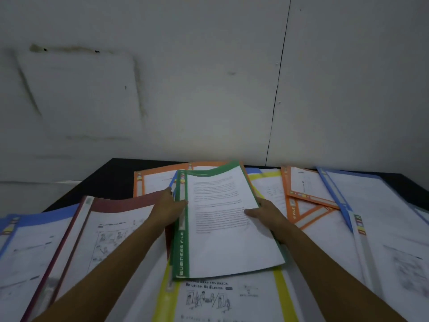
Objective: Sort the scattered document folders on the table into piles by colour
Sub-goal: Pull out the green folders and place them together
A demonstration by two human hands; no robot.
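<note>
Green folder (222,219) is mid-frame, held in both hands over the yellow folder (281,296). Left hand (168,209) grips the spine edge, thumb across the green strip, fingers behind. Right hand (267,213) pinches the opposite edge, thumb on the page, fingers underneath. Both forearms reach in from the bottom. The folder has a clear front, a printed text page inside, a green spine reading "BUSINESS FILE", and its top edge curls. Maroon folder (120,202) and left blue folder (44,217) lie at left, far orange folder (160,175) behind, right orange folders (301,201) and right blue folder (334,189) overlapping at right. Black table (104,180); stained white wall (185,77) behind.
</note>
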